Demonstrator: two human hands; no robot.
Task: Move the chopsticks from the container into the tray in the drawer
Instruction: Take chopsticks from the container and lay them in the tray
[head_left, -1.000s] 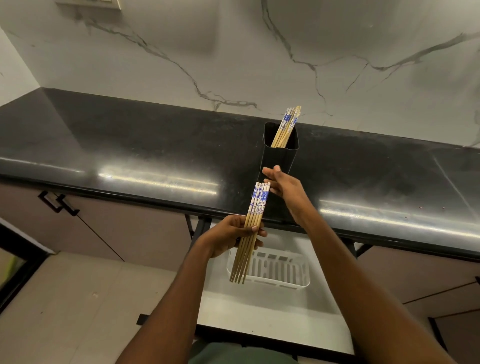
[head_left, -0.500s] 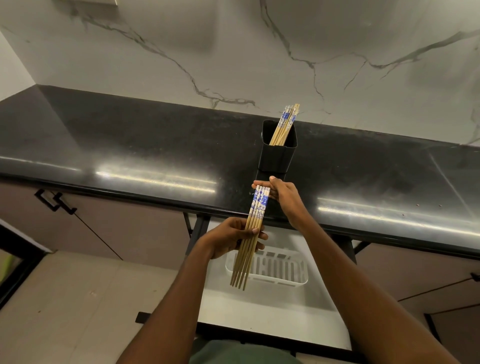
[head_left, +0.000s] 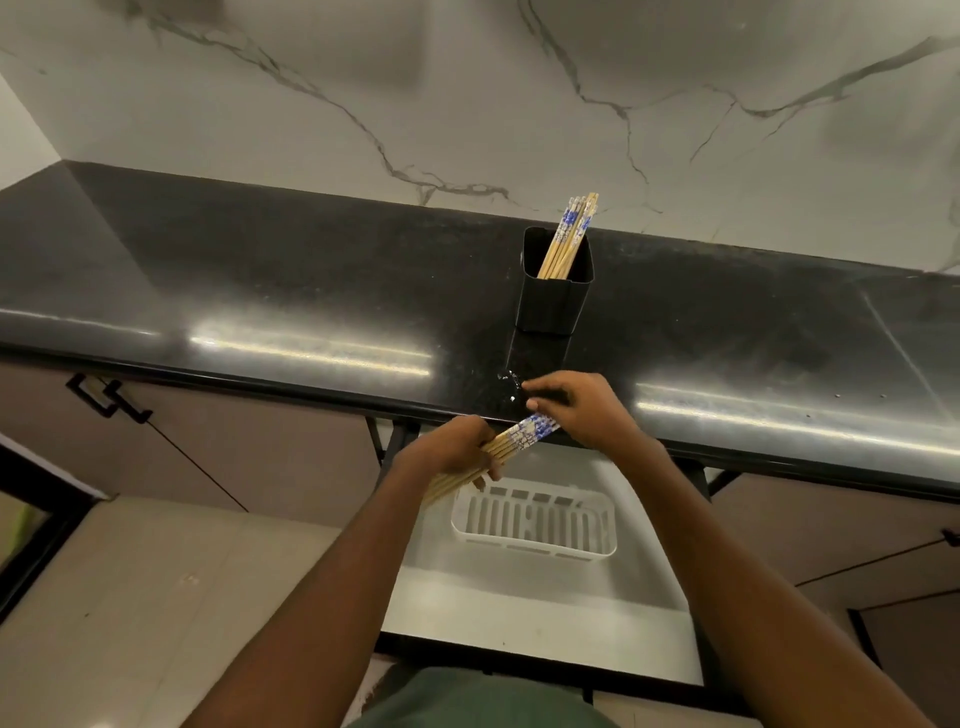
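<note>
A bundle of wooden chopsticks (head_left: 511, 442) with blue-and-white tops lies tilted, close to level, above the open drawer. My left hand (head_left: 451, 451) is closed around its middle, and my right hand (head_left: 576, 410) pinches the patterned tops. Below them a white slotted tray (head_left: 535, 519) sits in the white drawer (head_left: 540, 618). A black square container (head_left: 555, 283) stands on the dark countertop (head_left: 311, 280) behind my hands, and several more chopsticks (head_left: 569, 236) lean in it.
A marble wall rises behind the counter. Cabinet doors with black handles (head_left: 106, 397) are at the left under the counter edge. The drawer's front edge is near my body, and tiled floor shows at the lower left.
The bundle has swung from nearly upright to nearly level. My right hand dropped from the counter edge onto the patterned tops; my left hand kept its hold.
</note>
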